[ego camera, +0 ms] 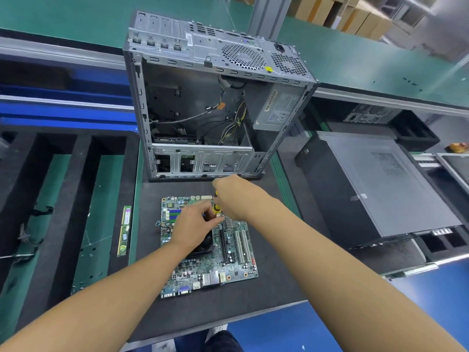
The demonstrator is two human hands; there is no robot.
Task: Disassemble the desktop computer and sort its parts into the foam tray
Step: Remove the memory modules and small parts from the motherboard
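Observation:
A green motherboard (228,255) lies flat on the dark mat in front of me. On it sits a black cooler fan (204,246), half hidden under my left hand (193,224), whose fingers curl at the fan's far edge. My right hand (232,196) grips a yellow-handled screwdriver (216,208) held upright over the board beside the fan. The open metal computer case (203,102) stands behind the board, with loose cables and a power supply (278,107) inside. The black foam tray (63,199) lies to the left, with a memory stick (124,231) in one slot.
A closed grey computer tower (380,184) lies on its side to the right. Another case (368,114) sits in a black tray behind it. Cardboard boxes (350,16) stand at the far right. Loose cables (28,237) lie in the foam tray's left slot.

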